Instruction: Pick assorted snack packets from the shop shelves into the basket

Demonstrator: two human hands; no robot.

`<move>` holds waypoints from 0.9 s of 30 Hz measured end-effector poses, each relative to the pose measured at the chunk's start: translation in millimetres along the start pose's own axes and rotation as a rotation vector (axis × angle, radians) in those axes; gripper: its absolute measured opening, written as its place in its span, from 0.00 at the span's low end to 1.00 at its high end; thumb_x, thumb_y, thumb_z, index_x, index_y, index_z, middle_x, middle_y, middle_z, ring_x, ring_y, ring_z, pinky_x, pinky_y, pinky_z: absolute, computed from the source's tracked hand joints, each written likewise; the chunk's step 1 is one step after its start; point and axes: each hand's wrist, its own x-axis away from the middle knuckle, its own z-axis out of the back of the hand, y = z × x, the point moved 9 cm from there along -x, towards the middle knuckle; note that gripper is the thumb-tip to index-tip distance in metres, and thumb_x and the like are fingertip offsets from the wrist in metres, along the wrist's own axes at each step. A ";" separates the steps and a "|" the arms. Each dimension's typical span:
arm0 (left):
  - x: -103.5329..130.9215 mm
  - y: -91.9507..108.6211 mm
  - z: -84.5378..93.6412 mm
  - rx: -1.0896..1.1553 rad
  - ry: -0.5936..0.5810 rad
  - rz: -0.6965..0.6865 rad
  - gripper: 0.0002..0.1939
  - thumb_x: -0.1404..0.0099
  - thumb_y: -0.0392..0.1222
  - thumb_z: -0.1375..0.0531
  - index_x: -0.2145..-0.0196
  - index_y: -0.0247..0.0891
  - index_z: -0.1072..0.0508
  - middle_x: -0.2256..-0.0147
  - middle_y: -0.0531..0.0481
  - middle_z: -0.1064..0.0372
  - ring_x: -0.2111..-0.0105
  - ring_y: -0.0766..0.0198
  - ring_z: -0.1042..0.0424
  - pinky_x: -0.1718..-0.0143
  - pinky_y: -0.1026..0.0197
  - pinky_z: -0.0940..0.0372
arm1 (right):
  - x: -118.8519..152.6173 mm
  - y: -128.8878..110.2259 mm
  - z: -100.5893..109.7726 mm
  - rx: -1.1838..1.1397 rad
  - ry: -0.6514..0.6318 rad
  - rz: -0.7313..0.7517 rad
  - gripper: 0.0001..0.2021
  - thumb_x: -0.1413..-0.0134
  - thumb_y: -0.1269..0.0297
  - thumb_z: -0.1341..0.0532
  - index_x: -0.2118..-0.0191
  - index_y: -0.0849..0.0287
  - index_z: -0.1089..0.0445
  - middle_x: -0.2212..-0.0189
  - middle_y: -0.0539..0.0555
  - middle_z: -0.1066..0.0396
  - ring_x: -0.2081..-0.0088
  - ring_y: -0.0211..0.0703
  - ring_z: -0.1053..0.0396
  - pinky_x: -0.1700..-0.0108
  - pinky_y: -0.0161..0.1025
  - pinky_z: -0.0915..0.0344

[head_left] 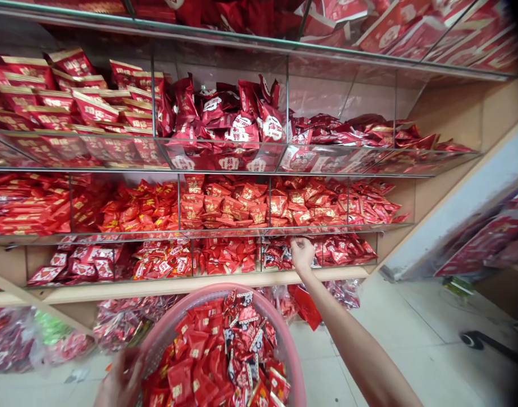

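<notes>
left hand (121, 376): at basket (296, 362), hold unclear
right hand (302, 253): at packets (271, 257) on shelf (115, 291), grasp hidden
step: seemingly picking packets
next: likely calls for clearance

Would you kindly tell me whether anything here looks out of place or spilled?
One small thing: a pale scrap lies loose on the tiled floor, left of the pink basket, looking like stray litter. I cannot tell what it is.

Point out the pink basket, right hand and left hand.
Pink basket (293, 353): head view, right side of rim.
Right hand (302, 254): head view, back of hand.
Left hand (118, 384): head view, middle of hand.
</notes>
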 end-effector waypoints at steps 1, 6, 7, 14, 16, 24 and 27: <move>0.3 1.1 0.3 -0.003 0.001 -0.007 0.16 0.49 0.56 0.46 0.69 0.42 0.35 0.72 0.51 0.26 0.71 0.58 0.26 0.73 0.63 0.32 | 2.0 -1.2 5.6 0.012 0.061 0.000 0.13 0.51 0.56 0.50 0.71 0.61 0.37 0.70 0.57 0.32 0.65 0.43 0.36 0.61 0.39 0.42; 0.8 0.0 0.5 -0.065 -0.005 -0.006 0.16 0.48 0.56 0.47 0.69 0.41 0.35 0.70 0.49 0.26 0.70 0.58 0.26 0.72 0.63 0.33 | 8.5 -9.4 18.1 0.008 0.185 0.015 0.11 0.54 0.57 0.46 0.75 0.60 0.36 0.74 0.56 0.32 0.70 0.42 0.35 0.63 0.39 0.40; 0.7 -0.4 0.2 -0.068 -0.006 -0.006 0.16 0.48 0.56 0.47 0.69 0.41 0.35 0.70 0.49 0.26 0.70 0.58 0.26 0.72 0.63 0.33 | 9.3 -11.5 19.7 0.003 0.190 0.020 0.11 0.54 0.57 0.46 0.75 0.60 0.35 0.75 0.56 0.31 0.71 0.42 0.35 0.63 0.39 0.40; 2.1 8.0 1.5 -0.030 0.016 -0.046 0.15 0.47 0.55 0.47 0.70 0.41 0.36 0.72 0.50 0.27 0.72 0.60 0.26 0.73 0.64 0.33 | 41.9 -28.1 38.9 -0.040 0.139 0.079 0.11 0.53 0.56 0.44 0.72 0.60 0.34 0.73 0.55 0.31 0.71 0.41 0.35 0.65 0.38 0.39; 3.3 11.7 2.6 -0.031 0.021 -0.065 0.15 0.47 0.55 0.47 0.70 0.41 0.36 0.73 0.50 0.27 0.73 0.60 0.27 0.74 0.65 0.33 | 64.7 -35.1 42.7 -0.057 0.073 0.133 0.12 0.52 0.55 0.43 0.72 0.60 0.34 0.74 0.53 0.32 0.71 0.40 0.36 0.66 0.38 0.39; 3.0 -1.5 -0.9 -0.034 0.013 -0.043 0.16 0.46 0.55 0.49 0.68 0.40 0.35 0.70 0.48 0.27 0.72 0.60 0.27 0.71 0.63 0.33 | 169.1 -50.6 29.4 0.009 -0.399 0.260 0.12 0.46 0.57 0.46 0.74 0.59 0.34 0.75 0.50 0.37 0.75 0.36 0.42 0.72 0.34 0.44; 2.7 -0.4 -2.0 -0.022 0.009 -0.052 0.17 0.46 0.55 0.49 0.67 0.39 0.36 0.70 0.48 0.28 0.71 0.60 0.27 0.70 0.62 0.33 | 202.1 -65.1 20.2 0.027 -0.595 0.355 0.10 0.44 0.61 0.47 0.71 0.58 0.34 0.72 0.51 0.36 0.71 0.37 0.39 0.70 0.34 0.42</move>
